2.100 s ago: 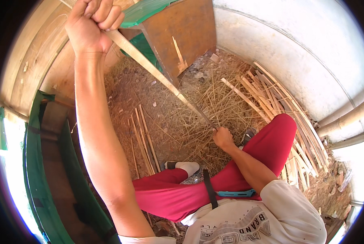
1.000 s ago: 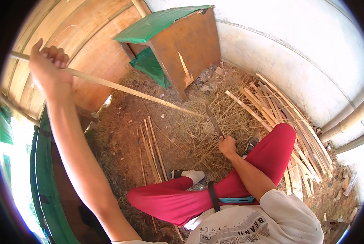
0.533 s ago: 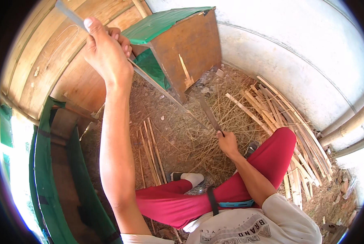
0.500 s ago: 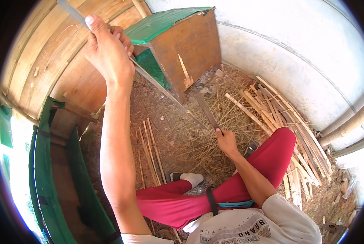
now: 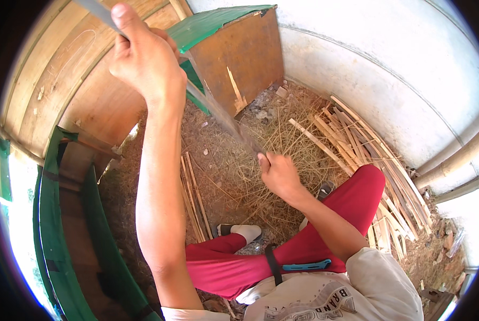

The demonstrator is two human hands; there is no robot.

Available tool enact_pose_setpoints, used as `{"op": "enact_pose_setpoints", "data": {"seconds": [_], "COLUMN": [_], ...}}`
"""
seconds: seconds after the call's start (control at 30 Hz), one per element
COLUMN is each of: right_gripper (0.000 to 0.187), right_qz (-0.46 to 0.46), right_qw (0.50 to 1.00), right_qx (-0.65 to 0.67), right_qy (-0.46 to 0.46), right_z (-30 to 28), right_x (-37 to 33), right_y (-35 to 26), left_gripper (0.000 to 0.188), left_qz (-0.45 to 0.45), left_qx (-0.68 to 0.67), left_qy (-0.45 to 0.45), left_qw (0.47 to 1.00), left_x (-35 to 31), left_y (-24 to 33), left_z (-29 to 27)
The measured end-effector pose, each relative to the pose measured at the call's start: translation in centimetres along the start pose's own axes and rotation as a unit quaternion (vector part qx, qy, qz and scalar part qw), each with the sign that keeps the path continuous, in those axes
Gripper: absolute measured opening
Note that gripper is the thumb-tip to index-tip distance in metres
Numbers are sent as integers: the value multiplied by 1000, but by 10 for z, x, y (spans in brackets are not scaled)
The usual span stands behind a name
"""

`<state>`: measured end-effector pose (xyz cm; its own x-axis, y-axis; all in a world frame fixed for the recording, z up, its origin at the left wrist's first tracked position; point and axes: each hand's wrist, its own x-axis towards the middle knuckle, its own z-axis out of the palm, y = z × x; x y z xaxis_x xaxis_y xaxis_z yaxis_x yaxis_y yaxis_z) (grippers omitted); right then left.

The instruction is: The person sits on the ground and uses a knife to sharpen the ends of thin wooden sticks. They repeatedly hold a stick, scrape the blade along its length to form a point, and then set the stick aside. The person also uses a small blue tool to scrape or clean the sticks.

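Note:
My left hand (image 5: 148, 61), raised at the upper left, is closed round a long thin bamboo strip (image 5: 97, 12) with the thumb along it. The strip slants down to the right, toward the middle of the view. There my right hand (image 5: 282, 179) is wrapped round the handle of a flat-bladed knife (image 5: 246, 138). Its blade points up and left, lying along the strip. Motion blurs both where they overlap, so I cannot tell just where the edge meets the strip. The strip's lower end is hard to make out.
Thin curled shavings (image 5: 274, 200) cover the floor before my bent legs. A pile of split strips (image 5: 365, 147) lies at the right; several more strips (image 5: 191, 195) lie left of my foot. A brown box with a green cover (image 5: 239, 59) stands ahead. Green-edged shelving (image 5: 57, 230) is at the left.
My right hand has moved up and left with the knife, and the blade now overlaps the strip instead of standing apart from it. My left hand still holds the strip high.

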<state>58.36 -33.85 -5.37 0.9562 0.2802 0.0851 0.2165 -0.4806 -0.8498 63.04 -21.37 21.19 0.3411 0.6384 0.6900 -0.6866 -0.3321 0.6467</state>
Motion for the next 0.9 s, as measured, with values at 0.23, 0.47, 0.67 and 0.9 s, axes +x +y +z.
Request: {"op": "enact_pose_setpoints", "data": {"seconds": [0.23,0.47,0.67,0.9], "right_gripper": [39,36,35,36], "right_qz": [-97,-72,-31,-44], "right_qw": [991,995,998,998], "right_qx": [53,21,38,29], "right_qy": [77,61,50,37], "right_z": [3,-7,-8,-6], "right_x": [-1,6,-9,-1], "right_y": [-24,-28,-28,-23], "left_gripper": [53,54,55,55], "left_qz": [10,-10,-17,-9], "left_qx": [22,21,-5,4], "left_qy": [21,21,21,26], "left_qw": [1000,1000,1000,1000], "left_x": [1,-11,-15,-15], "left_y": [0,18,20,18], "left_z": [-13,-8,-3,-10]}}
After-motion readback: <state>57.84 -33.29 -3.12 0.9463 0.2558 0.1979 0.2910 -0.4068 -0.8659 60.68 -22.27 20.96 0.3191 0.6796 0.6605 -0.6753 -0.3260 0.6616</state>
